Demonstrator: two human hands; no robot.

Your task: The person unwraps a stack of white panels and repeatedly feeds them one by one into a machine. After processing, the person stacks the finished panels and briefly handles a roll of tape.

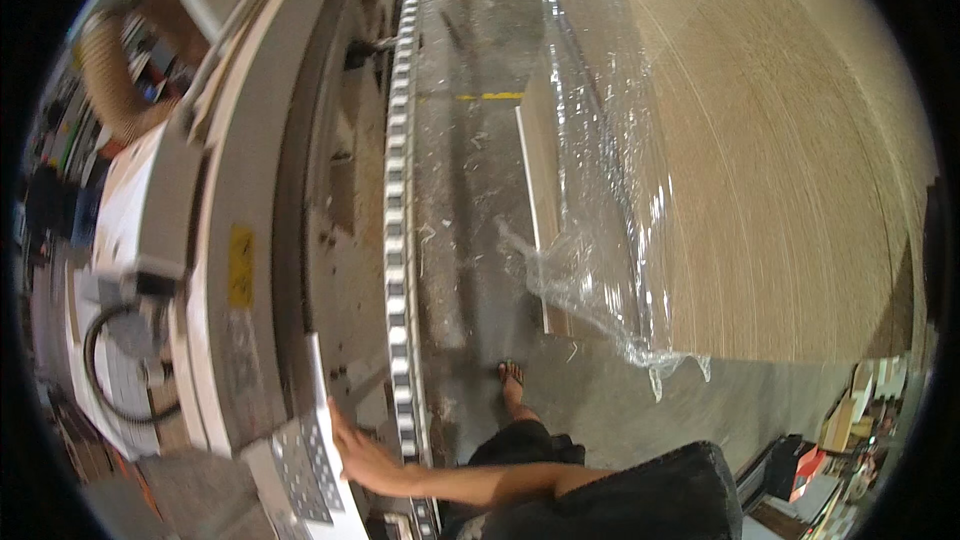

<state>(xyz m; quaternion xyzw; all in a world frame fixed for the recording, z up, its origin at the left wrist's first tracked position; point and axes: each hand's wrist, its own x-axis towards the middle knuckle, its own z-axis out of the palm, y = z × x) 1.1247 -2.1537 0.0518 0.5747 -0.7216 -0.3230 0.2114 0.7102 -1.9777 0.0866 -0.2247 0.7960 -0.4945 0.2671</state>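
Left of striped rail (pixel 398 240), touching white strip (pixel 321 377) beside spotted plate (pixel 303 470) with one hand (pixel 367 463), cannot tell whether gripping with fingers (pixel 339 430).

**Tally, mostly singles**

From my remote post I count one bare hand (pixel 362 456), one foot (pixel 511 374), one white-edged panel (pixel 348 508), one black-and-white strip (pixel 398 210), one corrugated hose (pixel 106 85), one yellow label (pixel 240 265), one yellow floor line (pixel 490 96), one big wood-toned load (pixel 770 160). Clutter (pixel 858 405) lower right: too blurred to count.

Yellow label (pixel 241 266) on machine beam (pixel 243 175) (print blurred), no text readable
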